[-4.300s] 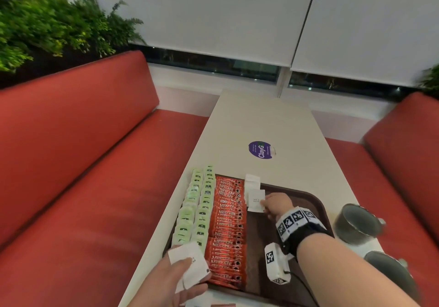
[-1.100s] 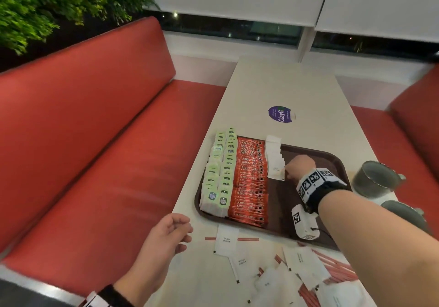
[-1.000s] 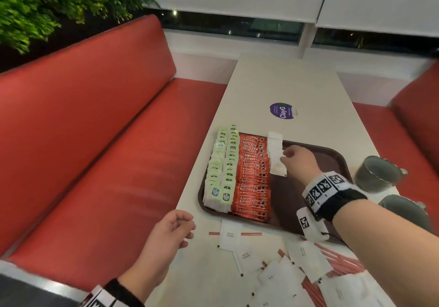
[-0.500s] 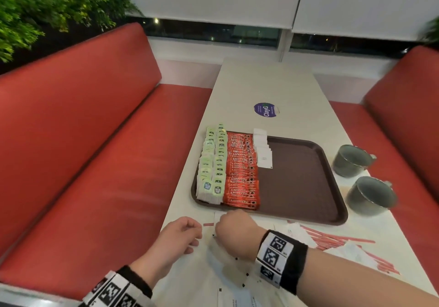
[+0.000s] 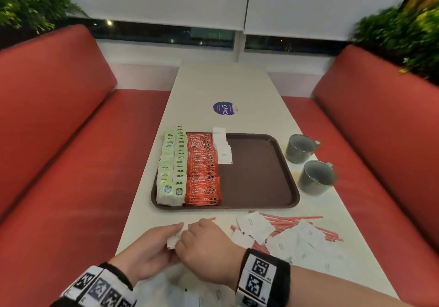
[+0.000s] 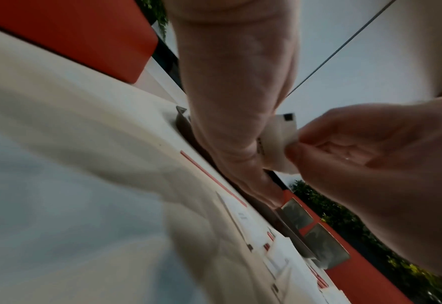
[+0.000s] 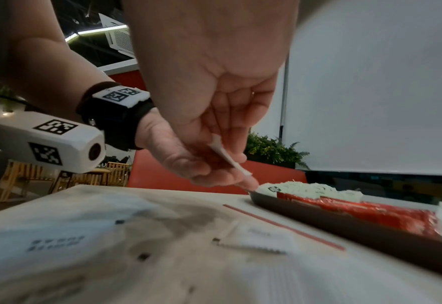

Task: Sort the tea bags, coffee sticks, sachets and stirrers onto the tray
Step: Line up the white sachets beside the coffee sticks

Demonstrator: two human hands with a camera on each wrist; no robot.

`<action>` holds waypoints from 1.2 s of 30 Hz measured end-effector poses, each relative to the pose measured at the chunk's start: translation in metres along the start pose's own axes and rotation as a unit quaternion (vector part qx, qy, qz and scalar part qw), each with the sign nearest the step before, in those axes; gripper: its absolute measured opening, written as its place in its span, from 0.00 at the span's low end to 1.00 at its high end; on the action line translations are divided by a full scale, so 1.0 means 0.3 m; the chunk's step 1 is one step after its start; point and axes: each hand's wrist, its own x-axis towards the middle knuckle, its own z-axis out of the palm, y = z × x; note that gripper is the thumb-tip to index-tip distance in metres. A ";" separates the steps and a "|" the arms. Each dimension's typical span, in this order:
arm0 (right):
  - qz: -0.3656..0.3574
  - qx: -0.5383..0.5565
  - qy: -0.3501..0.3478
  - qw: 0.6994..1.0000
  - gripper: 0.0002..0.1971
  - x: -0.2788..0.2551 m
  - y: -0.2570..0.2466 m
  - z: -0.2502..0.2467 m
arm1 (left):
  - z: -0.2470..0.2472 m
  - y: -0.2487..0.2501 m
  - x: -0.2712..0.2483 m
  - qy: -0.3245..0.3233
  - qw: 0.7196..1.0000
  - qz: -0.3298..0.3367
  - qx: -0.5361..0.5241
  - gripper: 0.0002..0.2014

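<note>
Withdrawn from the sachet row point(image 5: 222, 149) on the tray point(image 5: 259, 176) since a second ago and brought down to the near edge of the table point(image 5: 223, 81): right hand point(image 5: 209, 247), now meeting left hand point(image 5: 152, 247), itself no longer idle. Between them, lifted just clear of the table, one white sachet point(image 5: 174, 239). Pinched from both sides: left thumb and fingers curled against one face, right fingertips point(image 6: 296, 144) clamped on a corner. Seen edge-on from the right wrist, thin and slightly bowed.

Already laid on the tray's left part: tea bags point(image 5: 171, 169), coffee sticks point(image 5: 203, 171) just beside them, then the short sachet row. Bare across the tray's right half. Not yet sorted, on the table near the tray's front rim: loose sachets point(image 5: 256, 226) mixed over red stirrers point(image 5: 292, 220). Beside the right rim, two mugs point(image 5: 299, 147).

Probably light, soft paper with loose filling, so likely to flex and sag from one corner; hardly fragile, though tearable at the crimped edge. Best taken flat, thumb over and finger under, near the middle of a short edge, with light pressure. Worth checking for a second sachet clinging underneath.
</note>
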 end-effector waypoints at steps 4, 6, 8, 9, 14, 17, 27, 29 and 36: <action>0.057 0.087 0.062 0.993 0.06 -0.071 0.040 0.034 | 0.023 -0.011 0.017 0.006 1.000 0.021 -0.008 0.15; 0.185 0.141 0.046 0.972 0.08 -0.130 0.108 0.023 | 0.021 -0.012 0.020 0.005 0.999 0.019 -0.030 0.16; 0.309 0.174 -0.023 0.935 0.12 -0.202 0.193 0.018 | 0.021 -0.013 0.026 0.008 0.999 0.015 -0.034 0.16; 0.352 0.176 -0.044 0.918 0.15 -0.235 0.229 0.031 | 0.022 -0.013 0.028 0.006 0.999 0.011 -0.032 0.16; 0.413 0.170 -0.128 0.885 0.27 -0.251 0.302 0.095 | 0.054 -0.010 0.024 0.000 1.000 0.010 0.009 0.11; 0.421 0.175 -0.179 0.872 0.28 -0.225 0.305 0.105 | 0.090 -0.011 0.017 -0.001 0.999 0.027 0.039 0.10; 0.432 0.220 -0.181 0.855 0.20 -0.220 0.291 0.098 | 0.161 -0.042 0.005 0.015 0.997 0.064 0.038 0.10; 0.422 0.212 -0.179 0.863 0.19 -0.220 0.283 0.099 | 0.167 -0.046 0.006 0.021 0.997 0.064 0.036 0.10; 0.421 0.224 -0.186 0.859 0.24 -0.220 0.289 0.098 | 0.209 -0.055 0.026 0.027 0.997 0.066 0.038 0.11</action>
